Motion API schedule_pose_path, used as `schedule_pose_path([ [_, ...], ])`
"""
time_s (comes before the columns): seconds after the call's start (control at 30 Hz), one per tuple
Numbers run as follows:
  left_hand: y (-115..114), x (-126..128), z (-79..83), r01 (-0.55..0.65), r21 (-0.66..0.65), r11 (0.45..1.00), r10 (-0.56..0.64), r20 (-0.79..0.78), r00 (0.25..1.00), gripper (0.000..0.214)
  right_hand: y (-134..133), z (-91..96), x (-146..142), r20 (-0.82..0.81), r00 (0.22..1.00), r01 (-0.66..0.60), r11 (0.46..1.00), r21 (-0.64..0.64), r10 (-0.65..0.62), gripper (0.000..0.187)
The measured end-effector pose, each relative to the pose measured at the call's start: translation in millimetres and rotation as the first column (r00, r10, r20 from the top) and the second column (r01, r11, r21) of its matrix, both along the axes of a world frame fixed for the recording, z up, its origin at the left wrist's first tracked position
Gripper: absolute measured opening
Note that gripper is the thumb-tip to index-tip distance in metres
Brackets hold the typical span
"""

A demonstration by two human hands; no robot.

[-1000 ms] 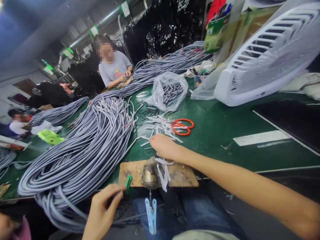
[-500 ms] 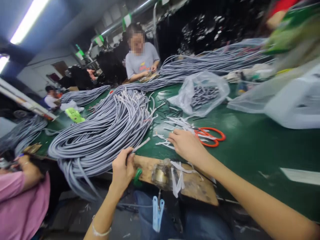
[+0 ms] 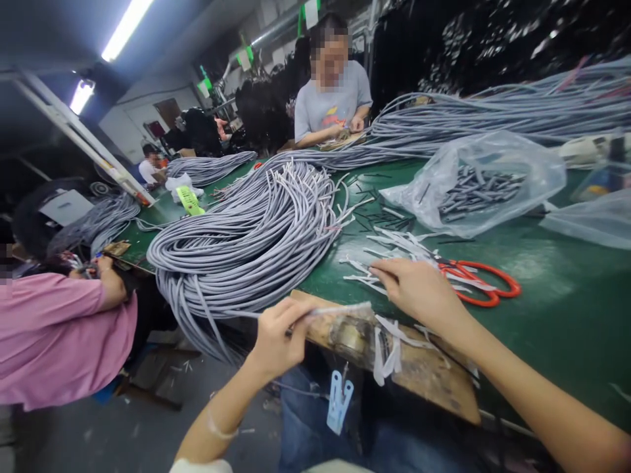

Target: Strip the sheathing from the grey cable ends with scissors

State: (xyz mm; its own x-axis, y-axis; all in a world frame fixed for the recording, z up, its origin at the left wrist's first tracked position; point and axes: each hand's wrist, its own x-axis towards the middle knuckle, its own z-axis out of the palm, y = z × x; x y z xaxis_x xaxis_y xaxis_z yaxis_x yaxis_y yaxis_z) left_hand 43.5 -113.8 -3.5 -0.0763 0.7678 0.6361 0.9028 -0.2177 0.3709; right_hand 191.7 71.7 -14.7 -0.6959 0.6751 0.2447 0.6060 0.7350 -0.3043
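Observation:
My left hand [image 3: 279, 335] is closed around a grey cable [image 3: 340, 309], whose pale stripped end points right over the wooden board [image 3: 434, 381]. My right hand [image 3: 419, 289] hovers by white strips [image 3: 394, 243] on the table, its thumb and forefinger pinched together. Whatever lies between those fingertips is too small to make out. Just right of that hand, orange-handled scissors [image 3: 510, 284] rest partly on the strips. A metal fixture [image 3: 351, 335] is mounted on the board, with loose white strips [image 3: 387, 358] beside it and a blue clothes peg [image 3: 340, 401] hanging below.
A large coiled bundle of grey cables [image 3: 236, 243] covers the table's left part. Behind the strips sits a clear plastic bag [image 3: 488, 184] of short grey tubes. Co-workers sit across the table [image 3: 332, 98] and at the left in a pink shirt [image 3: 64, 328].
My left hand has brought the cable end from the board's left edge over the board, turning it flatter. My right hand stays by the white strips, fingers pinched. The view has swung left.

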Motion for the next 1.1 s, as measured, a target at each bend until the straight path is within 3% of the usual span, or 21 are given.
schedule_pose_path([
  [0.1,45.8,-11.2,-17.3,-0.102,0.004,0.995,0.102,-0.087,0.991,0.015,8.9,4.3,5.0,0.000,0.996,0.092,0.995,-0.023,-0.092,0.027],
  [0.17,58.5,-17.6,-26.1,-0.184,0.009,0.983,0.183,-0.162,0.970,0.012,13.4,8.3,8.9,-0.020,0.989,0.147,0.989,-0.010,-0.147,0.028],
  [0.3,42.7,-26.8,-29.8,-0.333,0.066,0.941,0.339,-0.180,0.923,0.016,13.2,13.3,12.6,-0.034,0.984,0.173,0.985,-0.016,-0.174,0.030],
  [0.37,30.7,-31.7,-27.6,-0.525,0.076,0.848,0.520,-0.311,0.796,0.019,10.4,13.4,11.8,-0.025,0.987,0.156,0.987,-0.026,-0.156,0.029],
  [0.43,25.9,-36.1,-26.2,-0.579,0.063,0.813,0.546,-0.432,0.718,0.020,8.0,12.6,10.6,-0.012,0.991,0.133,0.991,-0.032,-0.133,0.028],
  [0.6,36.5,-41.2,-22.7,-0.547,0.080,0.833,0.494,-0.552,0.671,0.012,6.5,12.8,11.0,0.030,0.994,0.104,0.990,-0.090,-0.102,0.028],
  [0.73,40.4,-42.3,-14.9,-0.465,0.186,0.865,0.499,-0.410,0.764,0.024,7.0,14.9,12.9,0.009,0.995,0.104,0.990,-0.093,-0.104,0.028],
  [0.8,42.6,-40.8,-15.0,-0.434,0.137,0.891,0.447,-0.440,0.779,0.022,6.8,15.7,13.2,0.003,0.995,0.104,0.991,-0.084,-0.104,0.028],
  [0.93,53.6,-34.3,-23.2,-0.475,-0.012,0.880,0.379,-0.585,0.717,0.017,6.9,16.5,13.8,-0.002,0.994,0.106,0.990,-0.094,-0.106,0.024],
  [1.03,58.2,-31.3,-20.6,-0.434,0.089,0.897,0.419,-0.490,0.764,0.017,9.4,17.2,16.0,-0.084,0.987,0.131,0.986,-0.103,-0.140,0.025],
  [1.1,55.7,-30.2,-9.9,-0.434,0.208,0.877,0.481,-0.375,0.792,0.018,11.8,18.7,18.2,-0.216,0.964,0.139,0.986,-0.092,-0.156,0.025],
])
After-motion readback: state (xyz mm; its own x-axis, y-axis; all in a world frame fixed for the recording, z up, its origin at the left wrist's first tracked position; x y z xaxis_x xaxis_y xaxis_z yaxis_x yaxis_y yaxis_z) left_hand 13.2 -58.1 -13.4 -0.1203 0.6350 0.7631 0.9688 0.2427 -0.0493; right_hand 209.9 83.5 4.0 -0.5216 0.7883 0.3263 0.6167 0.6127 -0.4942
